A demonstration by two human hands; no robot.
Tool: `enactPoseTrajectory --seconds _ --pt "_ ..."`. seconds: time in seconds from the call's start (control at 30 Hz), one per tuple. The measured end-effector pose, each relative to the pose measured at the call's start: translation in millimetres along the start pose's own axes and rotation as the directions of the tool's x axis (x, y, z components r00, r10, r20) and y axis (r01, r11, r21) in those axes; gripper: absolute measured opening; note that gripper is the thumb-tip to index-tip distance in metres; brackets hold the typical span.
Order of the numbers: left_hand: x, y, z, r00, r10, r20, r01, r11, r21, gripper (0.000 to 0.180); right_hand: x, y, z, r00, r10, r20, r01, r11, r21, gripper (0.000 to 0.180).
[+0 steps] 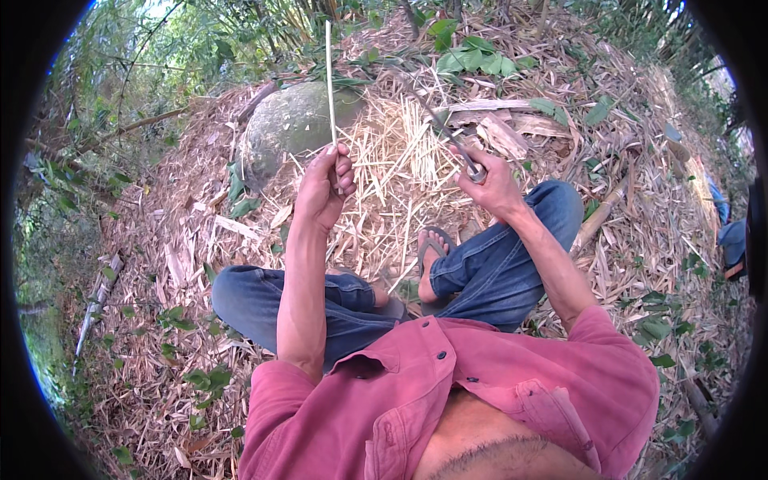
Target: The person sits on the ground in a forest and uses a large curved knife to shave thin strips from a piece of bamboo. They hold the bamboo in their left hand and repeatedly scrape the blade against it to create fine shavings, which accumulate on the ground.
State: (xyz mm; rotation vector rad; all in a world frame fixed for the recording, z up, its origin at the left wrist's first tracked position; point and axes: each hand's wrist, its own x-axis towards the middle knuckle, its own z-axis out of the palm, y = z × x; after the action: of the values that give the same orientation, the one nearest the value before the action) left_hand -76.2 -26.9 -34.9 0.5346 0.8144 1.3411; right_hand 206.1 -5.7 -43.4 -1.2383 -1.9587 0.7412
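My left hand (326, 180) is closed round the lower end of a thin pale-green stick (330, 84), which stands nearly upright above it. In my right hand (490, 186) is a knife (436, 120), its narrow dark blade slanting up and to the left, away from me. The fingers wrap round its handle, so most of the handle is hidden. Blade and stick are apart. Between and beyond my hands, a loose pile of pale split sticks (400, 156) covers the ground.
A large mossy rock (280, 128) lies beyond my left hand. Broken pieces of dry wood (502, 134) lie past my right hand, with green leaves (476, 60) farther off. My bent legs in jeans (504, 264) frame the near ground. Dry leaf litter surrounds me.
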Motion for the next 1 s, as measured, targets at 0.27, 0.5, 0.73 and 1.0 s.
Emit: enactPoseTrajectory --seconds 0.27,0.5,0.73,1.0 --pt "-3 -8 6 1.000 0.023 -0.005 -0.022 0.989 0.145 0.017 38 -6 10 0.942 -0.302 0.145 0.335 0.842 -0.424 0.030" --pt "-9 -11 17 1.000 -0.009 -0.012 0.011 0.992 0.128 0.017 66 -20 15 0.878 -0.421 0.228 0.478 0.766 -0.429 0.023" --pt "-8 -16 23 0.998 0.011 -0.065 0.003 0.977 0.211 0.018 73 -16 12 0.889 -0.373 0.265 0.457 0.718 -0.526 0.028" --pt "-12 -25 27 0.995 0.080 -0.060 -0.061 0.961 0.270 0.017 76 -11 6 0.883 -0.385 0.268 0.469 0.703 -0.534 0.026"
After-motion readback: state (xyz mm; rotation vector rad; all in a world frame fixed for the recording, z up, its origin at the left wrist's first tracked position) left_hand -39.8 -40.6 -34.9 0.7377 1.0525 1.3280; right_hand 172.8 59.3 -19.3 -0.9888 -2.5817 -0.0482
